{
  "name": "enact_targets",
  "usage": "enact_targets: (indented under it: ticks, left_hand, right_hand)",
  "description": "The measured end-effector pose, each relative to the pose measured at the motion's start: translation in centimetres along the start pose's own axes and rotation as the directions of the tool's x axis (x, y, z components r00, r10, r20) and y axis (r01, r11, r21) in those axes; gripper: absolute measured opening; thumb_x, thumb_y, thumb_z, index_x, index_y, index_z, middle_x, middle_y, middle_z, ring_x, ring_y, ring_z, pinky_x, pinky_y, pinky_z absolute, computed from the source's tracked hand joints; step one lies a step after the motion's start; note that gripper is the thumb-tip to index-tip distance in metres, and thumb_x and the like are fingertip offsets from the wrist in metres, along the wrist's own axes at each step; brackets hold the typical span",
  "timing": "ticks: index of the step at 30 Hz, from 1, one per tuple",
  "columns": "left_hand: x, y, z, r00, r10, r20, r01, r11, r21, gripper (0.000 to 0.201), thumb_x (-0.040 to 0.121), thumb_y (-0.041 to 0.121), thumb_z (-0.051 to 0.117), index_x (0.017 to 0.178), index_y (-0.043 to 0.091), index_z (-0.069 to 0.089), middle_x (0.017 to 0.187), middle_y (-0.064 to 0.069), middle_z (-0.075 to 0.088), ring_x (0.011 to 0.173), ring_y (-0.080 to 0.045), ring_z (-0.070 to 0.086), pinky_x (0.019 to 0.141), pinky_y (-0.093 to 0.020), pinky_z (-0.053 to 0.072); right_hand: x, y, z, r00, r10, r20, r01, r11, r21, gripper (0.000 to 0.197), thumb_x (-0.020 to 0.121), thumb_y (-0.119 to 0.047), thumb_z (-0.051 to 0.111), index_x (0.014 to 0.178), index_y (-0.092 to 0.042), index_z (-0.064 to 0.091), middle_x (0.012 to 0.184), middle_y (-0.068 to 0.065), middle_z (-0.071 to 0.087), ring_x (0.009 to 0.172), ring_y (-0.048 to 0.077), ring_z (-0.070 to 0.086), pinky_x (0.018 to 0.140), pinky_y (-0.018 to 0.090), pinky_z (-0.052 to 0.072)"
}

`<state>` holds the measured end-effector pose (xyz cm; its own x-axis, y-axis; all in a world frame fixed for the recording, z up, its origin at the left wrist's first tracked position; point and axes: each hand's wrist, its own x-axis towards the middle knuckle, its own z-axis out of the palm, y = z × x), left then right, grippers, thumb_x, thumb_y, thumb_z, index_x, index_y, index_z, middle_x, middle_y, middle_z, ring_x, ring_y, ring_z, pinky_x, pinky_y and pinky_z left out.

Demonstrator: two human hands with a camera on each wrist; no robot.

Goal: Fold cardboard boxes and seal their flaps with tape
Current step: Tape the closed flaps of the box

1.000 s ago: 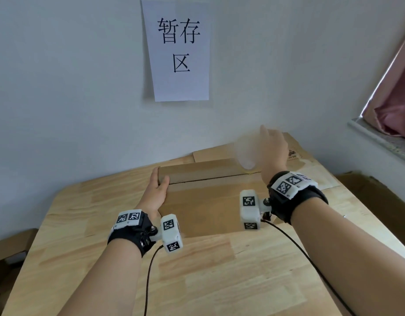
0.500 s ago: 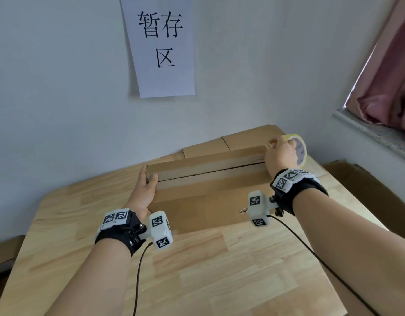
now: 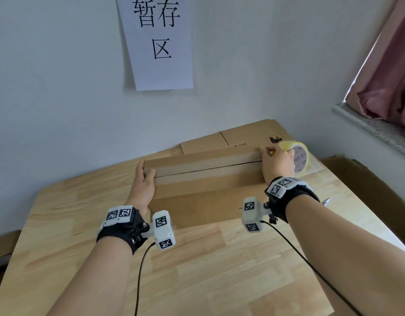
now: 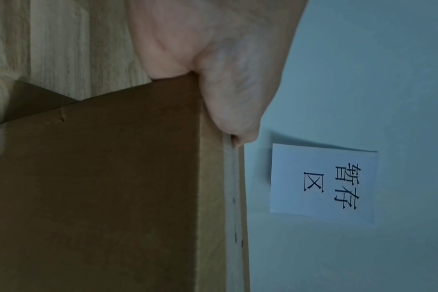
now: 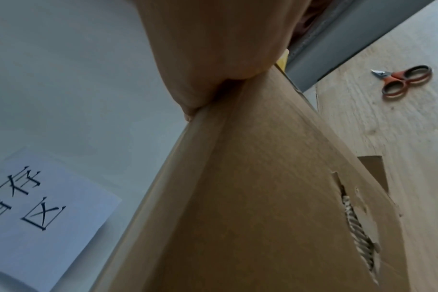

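Observation:
A long brown cardboard box (image 3: 206,179) lies on the wooden table (image 3: 219,270), its top flaps closed with a pale strip of tape along the seam. My left hand (image 3: 144,179) grips the box's left end, thumb on top and fingers down the end face. In the left wrist view the thumb (image 4: 233,94) hooks over the box (image 4: 100,187) edge. My right hand (image 3: 276,160) holds a yellow tape roll (image 3: 300,156) at the box's right end, with fingertips on the top. From the right wrist, the hand (image 5: 213,49) presses the box (image 5: 263,197) edge.
Flattened cardboard (image 3: 242,137) lies behind the box against the wall. Orange-handled scissors (image 5: 403,79) lie on the table right of the box. A paper sign (image 3: 160,42) hangs on the wall. Another carton (image 3: 368,185) stands beside the table at right, below a curtained window sill (image 3: 379,131).
My right hand has carried the tape roll rightward along the box top to its right end. The left hand has stayed on the left end.

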<state>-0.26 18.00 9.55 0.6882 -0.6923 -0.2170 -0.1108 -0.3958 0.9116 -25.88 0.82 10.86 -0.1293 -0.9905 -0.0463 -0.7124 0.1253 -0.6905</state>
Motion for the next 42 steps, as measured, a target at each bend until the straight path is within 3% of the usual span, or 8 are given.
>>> enact_targets:
  ticks: [8, 17, 21, 24, 28, 32, 36, 42]
  left_hand:
    - [0.5, -0.1, -0.1, 0.996, 0.080, 0.027, -0.081, 0.996, 0.024, 0.054, 0.100, 0.044, 0.034, 0.149, 0.036, 0.014, 0.158, 0.009, 0.010, 0.144, -0.012, 0.013, 0.117, -0.036, 0.016]
    - [1.2, -1.0, -0.1, 0.993, 0.118, -0.005, -0.118, 0.993, 0.016, 0.036, 0.101, 0.035, 0.037, 0.137, 0.036, 0.033, 0.146, 0.006, 0.033, 0.132, -0.016, 0.034, 0.111, -0.036, 0.030]
    - [1.3, -1.1, -0.3, 0.994, 0.109, 0.004, -0.109, 0.994, -0.001, 0.035, 0.101, 0.036, 0.036, 0.136, 0.038, 0.033, 0.145, 0.005, 0.034, 0.131, -0.019, 0.036, 0.109, -0.038, 0.032]
    - [1.4, -1.3, -0.4, 0.994, 0.110, 0.010, -0.110, 0.994, 0.000, 0.036, 0.101, 0.035, 0.036, 0.137, 0.036, 0.032, 0.146, 0.004, 0.032, 0.131, -0.018, 0.035, 0.109, -0.037, 0.031]
    - [1.6, -1.6, -0.6, 0.992, 0.122, 0.008, -0.122, 0.992, -0.024, 0.035, 0.101, 0.035, 0.037, 0.136, 0.036, 0.033, 0.147, 0.004, 0.032, 0.133, -0.019, 0.034, 0.112, -0.038, 0.031]
    - [2.1, -2.0, -0.7, 0.989, 0.145, 0.002, -0.145, 0.989, -0.014, 0.038, 0.101, 0.034, 0.038, 0.138, 0.034, 0.033, 0.145, 0.005, 0.035, 0.133, -0.017, 0.035, 0.114, -0.039, 0.029]
    - [2.3, -2.3, -0.6, 0.985, 0.172, -0.027, -0.173, 0.985, -0.015, 0.040, 0.100, 0.032, 0.039, 0.139, 0.027, 0.035, 0.146, 0.004, 0.035, 0.133, -0.013, 0.034, 0.114, -0.037, 0.027]
    - [2.5, -2.4, -0.6, 0.988, 0.154, 0.004, -0.154, 0.988, -0.031, 0.041, 0.099, 0.037, 0.039, 0.139, 0.031, 0.033, 0.144, 0.002, 0.038, 0.131, -0.017, 0.040, 0.110, -0.042, 0.034]
  right_hand:
    - [0.3, -0.2, 0.3, 0.999, -0.027, -0.039, 0.026, 1.000, -0.017, 0.039, 0.094, -0.045, 0.046, 0.110, -0.011, 0.060, 0.123, 0.013, 0.044, 0.093, 0.036, 0.057, 0.087, 0.042, 0.047]
    - [0.1, 0.3, 0.2, 0.999, -0.037, -0.037, 0.038, 0.999, 0.021, 0.038, 0.093, -0.046, 0.047, 0.111, -0.015, 0.060, 0.123, 0.012, 0.044, 0.094, 0.036, 0.056, 0.090, 0.045, 0.046]
    - [0.0, -0.1, -0.5, 0.992, -0.087, -0.092, 0.098, 0.987, 0.129, 0.026, 0.094, -0.028, 0.048, 0.119, -0.022, 0.056, 0.121, 0.013, 0.046, 0.099, 0.035, 0.054, 0.090, 0.042, 0.044]
    - [-0.4, -2.9, -1.2, 0.937, -0.283, -0.203, 0.323, 0.926, 0.198, 0.037, 0.090, -0.006, 0.047, 0.124, -0.020, 0.051, 0.120, 0.011, 0.045, 0.092, 0.028, 0.051, 0.086, 0.033, 0.042]
    - [-2.1, -9.5, -2.0, 0.812, -0.573, -0.113, 0.571, 0.741, 0.354, 0.035, 0.092, -0.023, 0.056, 0.126, -0.025, 0.048, 0.101, 0.001, 0.060, 0.072, 0.010, 0.062, 0.066, 0.020, 0.051]
    - [-5.5, -14.2, -0.2, 0.749, -0.646, 0.148, 0.508, 0.703, 0.497, 0.028, 0.090, -0.037, 0.058, 0.114, -0.023, 0.054, 0.051, -0.004, 0.044, 0.035, 0.009, 0.045, 0.042, 0.019, 0.039]
    - [-8.1, -15.8, 3.0, 0.618, -0.700, 0.358, 0.551, 0.711, 0.438, 0.028, 0.092, -0.044, 0.053, 0.101, -0.018, 0.059, 0.053, 0.000, 0.054, 0.033, 0.011, 0.050, 0.046, 0.025, 0.043]
    - [-8.8, -14.6, 5.5, 0.536, -0.671, 0.513, 0.544, 0.739, 0.398, 0.019, 0.089, -0.037, 0.059, 0.093, -0.019, 0.063, 0.036, -0.012, 0.042, 0.034, 0.005, 0.040, 0.042, 0.021, 0.040]
